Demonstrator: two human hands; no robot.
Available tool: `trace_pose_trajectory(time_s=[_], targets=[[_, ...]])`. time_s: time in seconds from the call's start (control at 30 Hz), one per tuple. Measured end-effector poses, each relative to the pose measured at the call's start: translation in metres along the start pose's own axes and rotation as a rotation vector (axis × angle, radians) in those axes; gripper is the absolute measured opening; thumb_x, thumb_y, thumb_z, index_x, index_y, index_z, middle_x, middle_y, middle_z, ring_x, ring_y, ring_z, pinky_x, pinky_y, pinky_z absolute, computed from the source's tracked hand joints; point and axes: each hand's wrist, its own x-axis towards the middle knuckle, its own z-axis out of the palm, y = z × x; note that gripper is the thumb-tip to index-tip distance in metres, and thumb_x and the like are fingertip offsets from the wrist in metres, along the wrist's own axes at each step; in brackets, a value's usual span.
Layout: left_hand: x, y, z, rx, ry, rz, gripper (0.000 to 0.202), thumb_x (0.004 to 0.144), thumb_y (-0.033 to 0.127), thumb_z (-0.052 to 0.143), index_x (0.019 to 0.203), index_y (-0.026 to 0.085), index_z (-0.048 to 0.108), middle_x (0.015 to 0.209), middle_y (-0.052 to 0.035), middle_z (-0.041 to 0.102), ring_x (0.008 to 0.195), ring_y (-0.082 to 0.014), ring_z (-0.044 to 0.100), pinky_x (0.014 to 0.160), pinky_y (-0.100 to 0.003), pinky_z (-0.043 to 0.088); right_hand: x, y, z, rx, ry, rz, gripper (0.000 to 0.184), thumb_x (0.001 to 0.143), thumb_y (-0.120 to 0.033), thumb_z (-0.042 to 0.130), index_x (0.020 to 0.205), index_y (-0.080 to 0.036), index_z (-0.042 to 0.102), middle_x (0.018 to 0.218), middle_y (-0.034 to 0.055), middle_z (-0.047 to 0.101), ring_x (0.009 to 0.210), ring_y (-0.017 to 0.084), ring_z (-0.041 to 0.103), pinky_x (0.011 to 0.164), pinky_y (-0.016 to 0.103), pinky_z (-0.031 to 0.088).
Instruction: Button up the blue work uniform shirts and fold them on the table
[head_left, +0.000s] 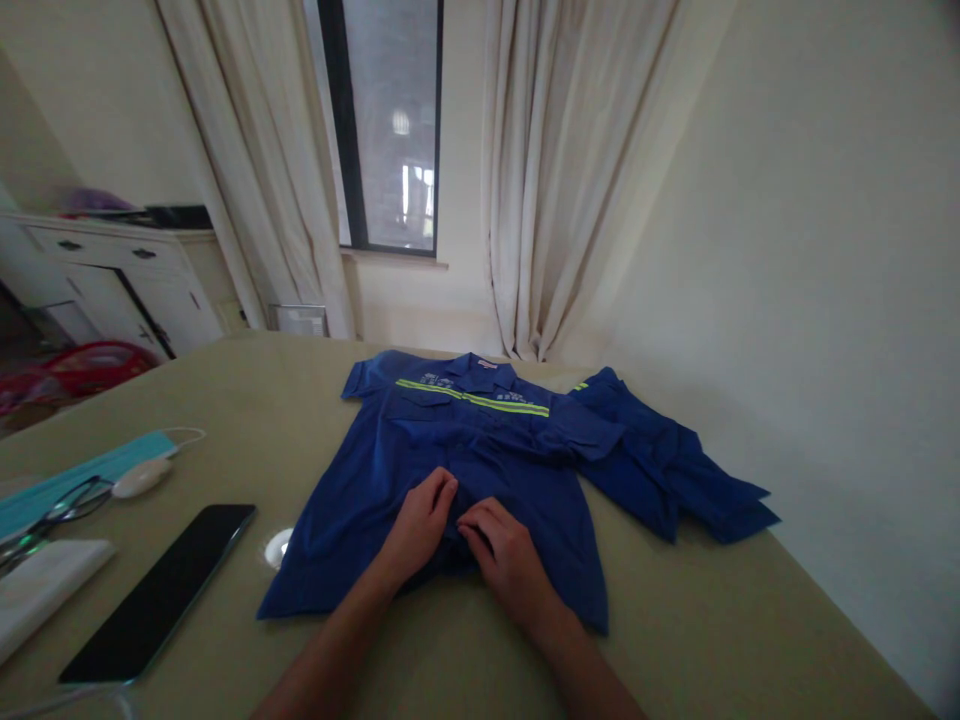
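Observation:
A dark blue short-sleeved work shirt (360, 490) lies front up on the table, its collar away from me and a yellow-green stripe across the chest. Over its lower middle, my left hand (424, 515) is closed, with fingers pinched at the shirt's front. Close beside it, my right hand (510, 550) is closed too, thumb and fingertips together on the shirt's front edge. Cloth bunches up between the two hands. Exactly what part of the front each hand pinches is too dim to make out.
Folded blue trousers or a similar garment (652, 450) lies right of the shirt. On the left are a black phone (165, 590), a white box-like object (45, 590), glasses (79, 500), a computer mouse (142, 477) and a blue face mask (90, 470). Curtains (555, 180) hang beyond the table (225, 400).

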Motion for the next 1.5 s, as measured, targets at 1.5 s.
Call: trace_pose_trajectory(time_s=[1.5], targets=[[0.002, 0.008, -0.003, -0.322, -0.094, -0.136, 0.039, 0.082, 0.056, 0.066, 0.077, 0.017, 0.067, 0.071, 0.0014, 0.064, 0.067, -0.0147, 0.055, 0.062, -0.024, 0.041, 0.002, 0.000, 0.002, -0.141, 0.247, 0.145, 0.016, 0.089, -0.021, 0.073, 0.078, -0.022, 0.061, 0.080, -0.0007, 0.063, 0.070, 0.017, 0.060, 0.066, 0.027, 0.044]])
